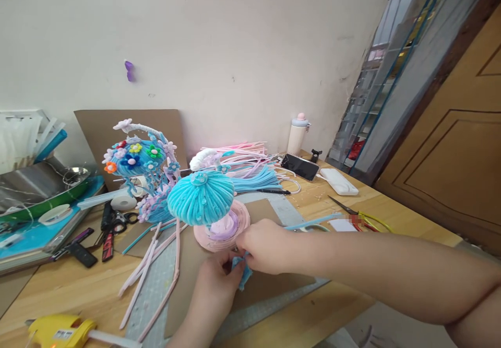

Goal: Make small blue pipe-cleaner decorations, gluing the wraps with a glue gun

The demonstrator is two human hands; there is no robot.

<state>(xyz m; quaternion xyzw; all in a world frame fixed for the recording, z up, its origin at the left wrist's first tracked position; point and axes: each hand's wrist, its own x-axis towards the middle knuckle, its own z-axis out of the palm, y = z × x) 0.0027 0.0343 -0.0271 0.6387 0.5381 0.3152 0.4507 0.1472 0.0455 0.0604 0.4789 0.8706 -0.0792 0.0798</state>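
Observation:
My left hand (pixel 216 281) comes up from the bottom edge, its fingertips closed on a small blue fuzzy pipe-cleaner piece (pixel 243 274). From the right, my right hand (pixel 270 246) reaches over and pinches the top of the same piece; its fingertips are partly hidden. Just behind the hands stands a pipe-cleaner lamp with a turquoise ribbed shade (pixel 201 196) and a round pink and lilac base (pixel 203 238). A brown cardboard sheet (pixel 270 290) lies beneath the lamp and hands.
A flowered blue lamp (pixel 135 160) stands at left. Pipe-cleaner bundles (pixel 254 178), a phone (pixel 300 166), a white power bank (pixel 340 181) and a bottle (pixel 298 135) sit behind. Yellow-and-red-handled scissors (pixel 362 217) lie near my right forearm; a yellow glue gun (pixel 62 331) is front left.

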